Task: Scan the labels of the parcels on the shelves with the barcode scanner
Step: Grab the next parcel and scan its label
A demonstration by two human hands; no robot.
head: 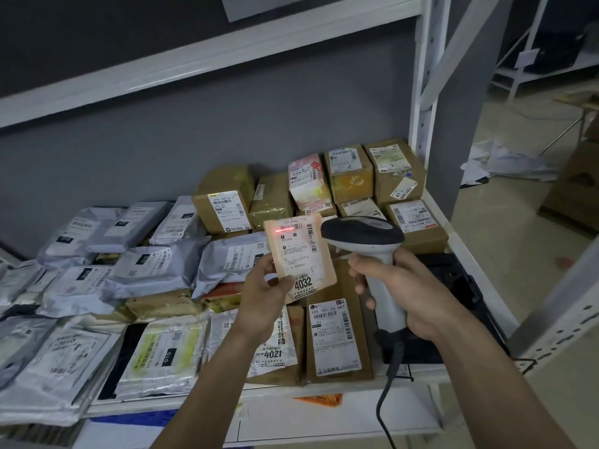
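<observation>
Scanner [366, 234] in my right hand [411, 293], fingers wrapped round its pale grip, head aimed at the small parcel [299, 257] just beside it. From the head view, my left hand [262, 299] pinches that parcel by its lower corner, thumb on the label near the printed 4032, lifting it clear above the shelf [340, 388]. A red scan line [285, 231] lies across the barcode near the parcel's top edge, so I judge the read is under way. To do it well I should hold the parcel flat to the scanner, keep my thumb off the codes, and let the line cover the whole barcode. Grey mailer bags [155, 264] lie beyond the parcel's left, brown cartons [223, 199] behind it, one flat carton [337, 338] directly beneath.
</observation>
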